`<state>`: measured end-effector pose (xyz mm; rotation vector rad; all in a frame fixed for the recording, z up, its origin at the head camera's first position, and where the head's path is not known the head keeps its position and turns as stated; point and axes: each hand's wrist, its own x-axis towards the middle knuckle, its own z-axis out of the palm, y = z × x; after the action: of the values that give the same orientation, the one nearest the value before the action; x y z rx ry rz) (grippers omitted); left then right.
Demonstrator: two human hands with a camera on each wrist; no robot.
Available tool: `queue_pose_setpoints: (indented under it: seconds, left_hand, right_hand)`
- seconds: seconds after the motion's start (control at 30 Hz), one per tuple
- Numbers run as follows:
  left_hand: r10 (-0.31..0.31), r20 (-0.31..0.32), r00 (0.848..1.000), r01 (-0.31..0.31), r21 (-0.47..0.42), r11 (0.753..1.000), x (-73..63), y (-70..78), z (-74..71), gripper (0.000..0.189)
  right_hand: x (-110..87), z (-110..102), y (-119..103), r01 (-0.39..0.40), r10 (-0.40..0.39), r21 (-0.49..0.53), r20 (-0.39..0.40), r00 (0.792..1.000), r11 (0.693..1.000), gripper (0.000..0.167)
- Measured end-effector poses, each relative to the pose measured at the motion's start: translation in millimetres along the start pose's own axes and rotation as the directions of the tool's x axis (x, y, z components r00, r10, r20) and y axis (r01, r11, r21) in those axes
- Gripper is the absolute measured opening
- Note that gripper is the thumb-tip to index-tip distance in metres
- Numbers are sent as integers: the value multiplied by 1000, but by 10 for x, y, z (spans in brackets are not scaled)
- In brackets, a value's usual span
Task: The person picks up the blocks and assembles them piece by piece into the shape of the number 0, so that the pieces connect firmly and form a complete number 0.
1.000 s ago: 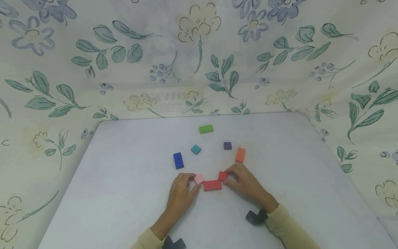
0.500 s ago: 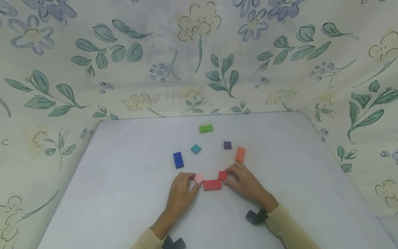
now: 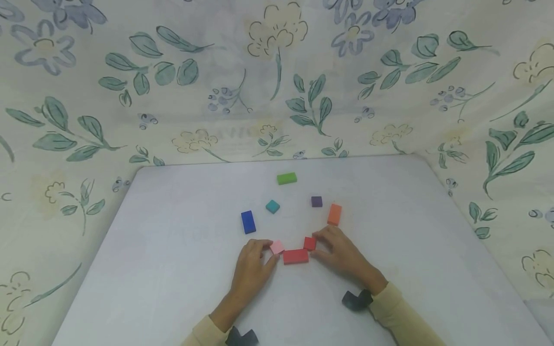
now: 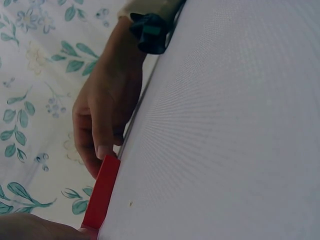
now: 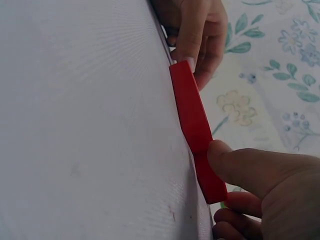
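In the head view my left hand pinches a pink block between thumb and fingers. My right hand holds a small red block the same way, its thumb on the near side. Between the two lies a longer red rectangular block, with the small blocks angled at its far corners. The right wrist view shows the small red block against the end of the long one, under the right thumb. The long red block fills the left wrist view's lower left; the pink block is hidden there.
Farther back on the white table lie a blue block, a teal block, a green block, a purple block and an orange block. A floral cloth hangs behind the table.
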<state>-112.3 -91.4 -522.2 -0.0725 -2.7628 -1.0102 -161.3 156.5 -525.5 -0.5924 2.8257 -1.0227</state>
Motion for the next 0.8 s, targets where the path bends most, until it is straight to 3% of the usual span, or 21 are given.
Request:
queue_pose_setpoints:
  seconds: [0.2,0.3,0.43,0.63,0.8]
  left_hand:
    - [0,-4,1000,0,-14,1000,16,-18,11,33]
    - [-8,3,1000,8,-16,1000,16,-25,8,33]
    - [-21,16,1000,21,0,1000,22,-21,12,34]
    - [2,8,1000,-2,8,1000,33,-21,4,35]
    - [0,7,1000,0,11,1000,25,-21,0,35]
  right_hand:
    - [11,-75,11,-95,97,125,-12,995,988,38]
    - [41,-137,40,-90,99,183,-43,994,979,31]
    - [94,-256,119,-25,39,161,-86,996,987,25]
    - [164,-494,260,-9,27,123,-144,989,992,19]
    - [284,-678,427,-79,85,59,-109,990,995,32]
